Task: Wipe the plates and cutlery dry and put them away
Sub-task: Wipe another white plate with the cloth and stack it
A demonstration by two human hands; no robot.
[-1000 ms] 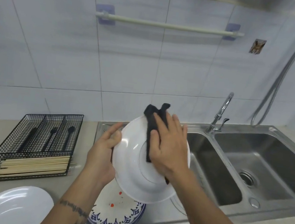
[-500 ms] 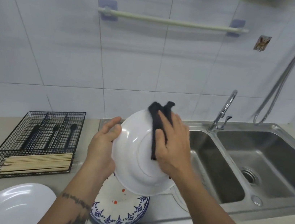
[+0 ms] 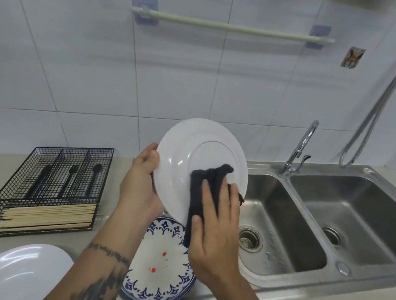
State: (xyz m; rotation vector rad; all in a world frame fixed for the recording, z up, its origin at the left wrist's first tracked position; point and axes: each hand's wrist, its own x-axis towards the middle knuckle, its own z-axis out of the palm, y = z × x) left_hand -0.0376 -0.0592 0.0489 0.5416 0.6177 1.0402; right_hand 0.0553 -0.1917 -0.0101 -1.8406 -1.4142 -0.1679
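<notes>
A dark cloth [image 3: 207,197] is pressed flat against the underside of a white plate [image 3: 191,154] by the right hand [image 3: 216,231], fingers spread and straight. The plate is held tilted on edge, its left rim gripped by the left hand [image 3: 140,187]. Below both hands a stack of blue-patterned plates [image 3: 162,272] is seen on the sink's drainboard. Left of the left hand, a black wire cutlery tray [image 3: 41,191] holds dark utensils and chopsticks

At frame centre we see a white plate [image 3: 185,163] tilted upright, underside showing, a dark cloth [image 3: 207,194] pressed against it.
</notes>
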